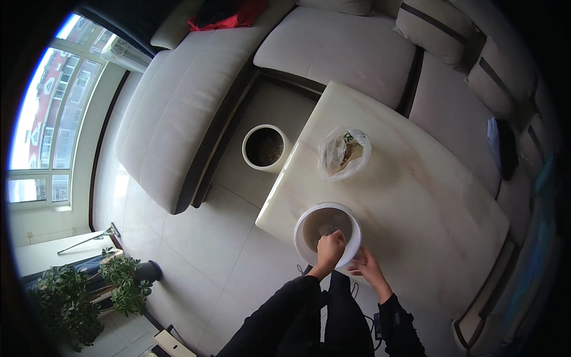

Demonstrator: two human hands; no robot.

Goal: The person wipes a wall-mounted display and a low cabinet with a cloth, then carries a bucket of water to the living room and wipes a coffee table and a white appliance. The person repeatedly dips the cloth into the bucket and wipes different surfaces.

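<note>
A white plastic bucket stands at the near edge of the marble-patterned table, with murky brownish liquid inside. Into its mouth reaches my left hand, fingers curled in a fist just over the liquid. Something small and dark shows at the fingertips; whether I grip it is unclear. My right hand rests against the bucket's outer right side, fingers spread. Beyond the bucket, a clear plastic bag sits open on the table with light brown contents, too small to identify.
Past the table's left edge, a cream round bin with dark contents stands on the tiled floor. A pale sectional sofa wraps around the far side and right. Potted plants and a mop are at left.
</note>
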